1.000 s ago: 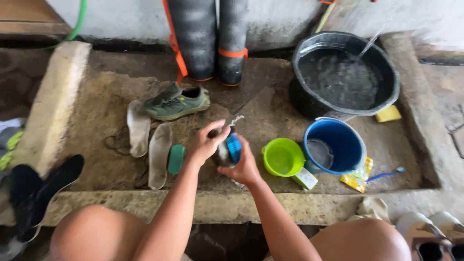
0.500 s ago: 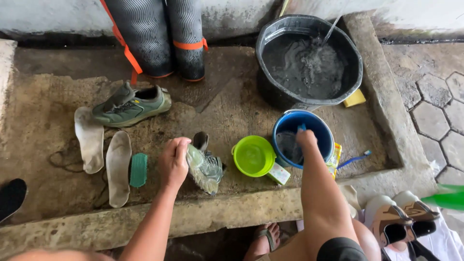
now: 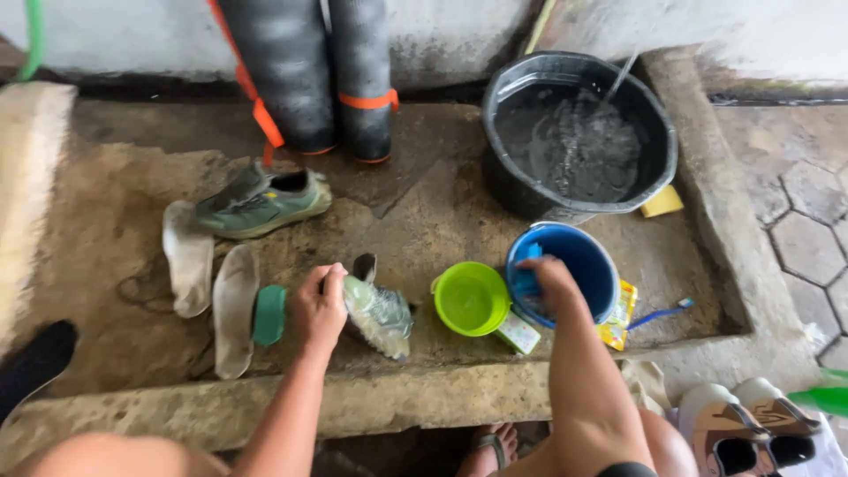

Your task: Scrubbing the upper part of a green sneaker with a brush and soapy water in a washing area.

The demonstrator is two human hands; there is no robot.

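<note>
Two vessels noted right of centre: black water-filled tub (image 3: 579,141), blue plastic bucket (image 3: 565,269) entered by right hand (image 3: 549,284), grip unseen. Wet grey-green sneaker (image 3: 378,314), bottom centre, clasped at heel by left hand (image 3: 320,307); judged light, soft, slippery.

floor: wet stained concrete wash slab (image 3: 132,265), raised kerb (image 3: 265,411) running along near edge | wall (image 3: 115,35): whitish, grimy, sitting behind | right: hexagonal pavers (image 3: 808,230) | light: daylight falling evenly
</note>
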